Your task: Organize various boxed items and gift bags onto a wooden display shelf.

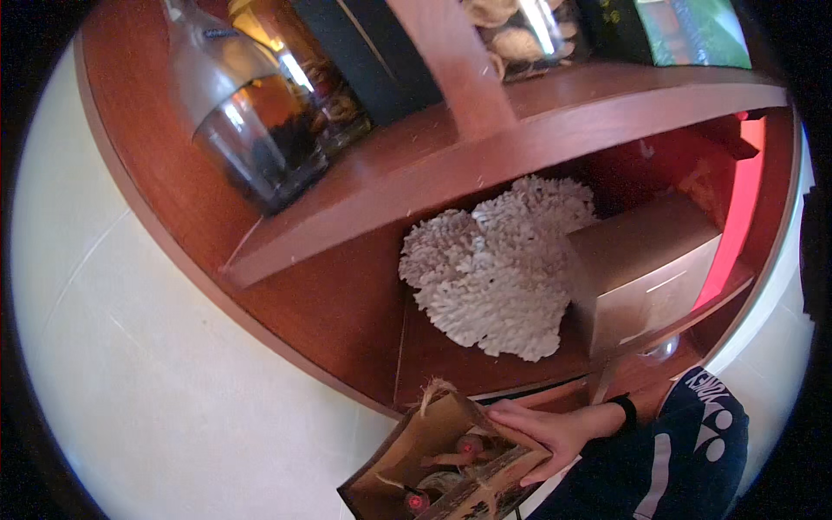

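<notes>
My right hand (pixel 552 435) grips the rim of a brown paper bag (pixel 448 455) with twine handles, near the bottom of the view. The bag's mouth faces up at me. Inside it are bottles or jars with red round caps (pixel 416 500), partly hidden by the bag's walls. A dark band is on the wrist, and a navy sleeve with white marks covers the upper arm. My left hand is out of view. Just beyond the bag, a large piece of white branching coral (pixel 494 273) stands in a reddish wooden cabinet compartment, beside a brown box (pixel 650 273).
The wooden shelf edge (pixel 390 188) runs above the coral. On the upper shelf are a glass flask (pixel 253 143) with dark contents, an amber jar, a dark box and another jar (pixel 526 39). A red strip (pixel 734 227) is at right. Pale floor tiles (pixel 195 390) lie at left.
</notes>
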`<state>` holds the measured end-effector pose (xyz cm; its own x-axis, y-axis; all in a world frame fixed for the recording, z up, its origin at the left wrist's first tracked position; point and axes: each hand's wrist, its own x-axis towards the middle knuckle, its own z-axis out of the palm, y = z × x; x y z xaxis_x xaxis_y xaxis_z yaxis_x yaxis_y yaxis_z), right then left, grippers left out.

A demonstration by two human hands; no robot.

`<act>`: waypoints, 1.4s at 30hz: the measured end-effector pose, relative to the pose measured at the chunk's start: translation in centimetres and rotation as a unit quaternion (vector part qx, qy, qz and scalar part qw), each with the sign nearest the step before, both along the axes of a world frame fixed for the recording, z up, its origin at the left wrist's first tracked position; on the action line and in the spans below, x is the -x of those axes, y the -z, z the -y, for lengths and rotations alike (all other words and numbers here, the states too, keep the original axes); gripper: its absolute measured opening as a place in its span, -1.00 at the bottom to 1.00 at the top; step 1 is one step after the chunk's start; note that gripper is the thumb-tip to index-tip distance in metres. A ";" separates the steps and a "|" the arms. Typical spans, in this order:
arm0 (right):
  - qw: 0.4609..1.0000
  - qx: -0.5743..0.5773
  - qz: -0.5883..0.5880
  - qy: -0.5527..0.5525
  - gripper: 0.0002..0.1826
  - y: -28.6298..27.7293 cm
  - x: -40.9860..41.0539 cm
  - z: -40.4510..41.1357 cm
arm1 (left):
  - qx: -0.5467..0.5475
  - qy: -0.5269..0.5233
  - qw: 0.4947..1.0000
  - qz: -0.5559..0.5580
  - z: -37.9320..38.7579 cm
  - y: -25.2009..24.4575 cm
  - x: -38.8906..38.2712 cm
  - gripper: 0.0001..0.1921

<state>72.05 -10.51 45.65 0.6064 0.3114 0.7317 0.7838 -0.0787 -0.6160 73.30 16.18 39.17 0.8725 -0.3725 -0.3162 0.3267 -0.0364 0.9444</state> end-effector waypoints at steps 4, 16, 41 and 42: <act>0.999 0.020 0.025 0.033 0.03 -2.7 1.2 0.8 | 0.006 0.034 0.999 0.007 1.3 -2.1 -1.0 -0.21; 0.893 -0.393 -0.158 0.149 -0.15 -2.9 8.5 1.8 | 0.108 0.275 0.942 0.157 8.4 -13.0 -5.3 -0.18; 0.861 -0.336 -0.174 0.339 -0.11 -8.5 16.4 -1.3 | 0.289 0.485 0.815 0.134 13.2 -14.6 -3.4 -0.23; 0.846 -0.390 -0.179 0.318 -0.14 -9.0 16.6 -1.7 | 0.290 0.480 0.817 0.134 13.3 -14.9 -2.9 -0.23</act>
<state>55.48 -8.85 54.64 0.6954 -0.6534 0.2991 0.4885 0.1246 -0.8636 76.17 2.84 54.06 0.0987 -0.9454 0.3107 0.1881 0.3243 0.9271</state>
